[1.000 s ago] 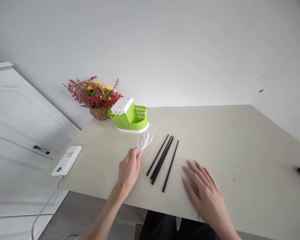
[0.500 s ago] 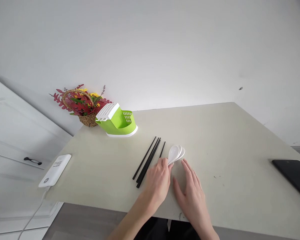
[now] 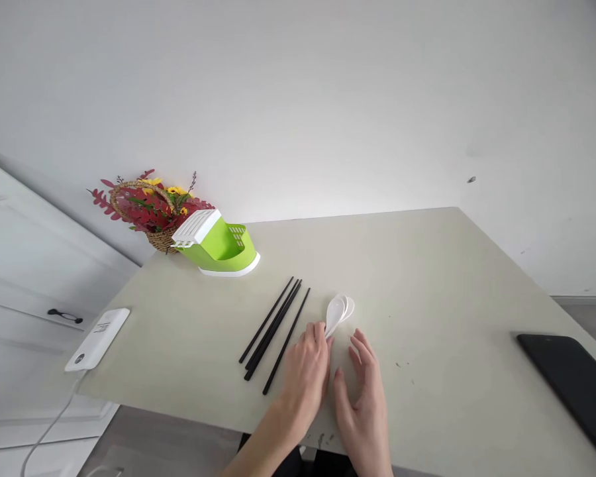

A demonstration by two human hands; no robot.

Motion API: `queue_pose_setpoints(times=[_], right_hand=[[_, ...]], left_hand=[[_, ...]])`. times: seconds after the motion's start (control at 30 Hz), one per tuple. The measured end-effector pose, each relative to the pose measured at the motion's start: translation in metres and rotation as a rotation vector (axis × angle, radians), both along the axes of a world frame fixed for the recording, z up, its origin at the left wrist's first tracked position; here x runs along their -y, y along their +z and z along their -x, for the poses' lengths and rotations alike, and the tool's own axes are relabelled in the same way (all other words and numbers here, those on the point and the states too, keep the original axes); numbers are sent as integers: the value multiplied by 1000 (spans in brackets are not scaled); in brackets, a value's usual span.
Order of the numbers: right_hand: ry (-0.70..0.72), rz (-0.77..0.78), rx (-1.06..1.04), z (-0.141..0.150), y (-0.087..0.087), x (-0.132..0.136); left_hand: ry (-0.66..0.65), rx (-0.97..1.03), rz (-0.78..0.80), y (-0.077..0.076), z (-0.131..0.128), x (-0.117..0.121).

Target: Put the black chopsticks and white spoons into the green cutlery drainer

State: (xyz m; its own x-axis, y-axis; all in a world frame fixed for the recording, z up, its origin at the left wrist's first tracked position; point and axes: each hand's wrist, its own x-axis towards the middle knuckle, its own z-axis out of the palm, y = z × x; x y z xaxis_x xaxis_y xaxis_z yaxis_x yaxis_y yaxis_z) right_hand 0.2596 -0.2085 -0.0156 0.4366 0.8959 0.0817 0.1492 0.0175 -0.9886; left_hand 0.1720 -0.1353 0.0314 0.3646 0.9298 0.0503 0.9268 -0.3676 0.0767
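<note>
My left hand [image 3: 305,368] is closed around the handles of several white spoons [image 3: 335,313]. Their bowls overlap and poke out past my fingers, while the handles are hidden under the hand. To the right of the spoons, my right hand [image 3: 361,397] is open over the table, thumb and fingers apart, with nothing in it. Several black chopsticks [image 3: 275,324] lie slantwise on the table left of my left hand, one of them a little apart from the rest and nearest the hand.
A green and white utensil holder [image 3: 221,248] stands at the back left, before a wicker basket of flowers [image 3: 151,212]. A white device with a cable [image 3: 98,339] lies at the left table edge. A black phone [image 3: 566,377] rests on the right.
The view has shifted slightly. My left hand is further from the chopsticks, so the nearest one shows in full. My right hand's fingers are more curved.
</note>
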Motion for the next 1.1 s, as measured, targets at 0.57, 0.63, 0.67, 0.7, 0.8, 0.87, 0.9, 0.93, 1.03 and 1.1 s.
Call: queue_pose_setpoints(times=[0.57,0.63,0.67,0.7,0.8,0.87,0.9,0.93,1.03,1.1], right_hand=[[59,60,133,-21,16,-2],[61,61,138,-21,17,1],[61,64,138,-21,17,2],[59,68,137,-22,16,3],[33,79,139,-23,15,5],[21,77,154,-24,13,6],[22,74,165,-24,12,6],[28,67,180,-26,11,6],[58,37,243,-30,5,7],[64,26,273,-33,0,8]], left_hand=[[35,84,-93,-9,-10,23],[32,93,-87,-8,-10,25],[29,97,-87,-8,-9,25],[26,102,-91,-8,-8,26],[17,113,-114,-8,-5,29],[10,122,-115,-7,-2,30],[6,127,-111,-7,-1,31],[1,131,-105,-7,0,32],[-4,140,-83,-5,5,37],[-2,156,-69,-4,9,40]])
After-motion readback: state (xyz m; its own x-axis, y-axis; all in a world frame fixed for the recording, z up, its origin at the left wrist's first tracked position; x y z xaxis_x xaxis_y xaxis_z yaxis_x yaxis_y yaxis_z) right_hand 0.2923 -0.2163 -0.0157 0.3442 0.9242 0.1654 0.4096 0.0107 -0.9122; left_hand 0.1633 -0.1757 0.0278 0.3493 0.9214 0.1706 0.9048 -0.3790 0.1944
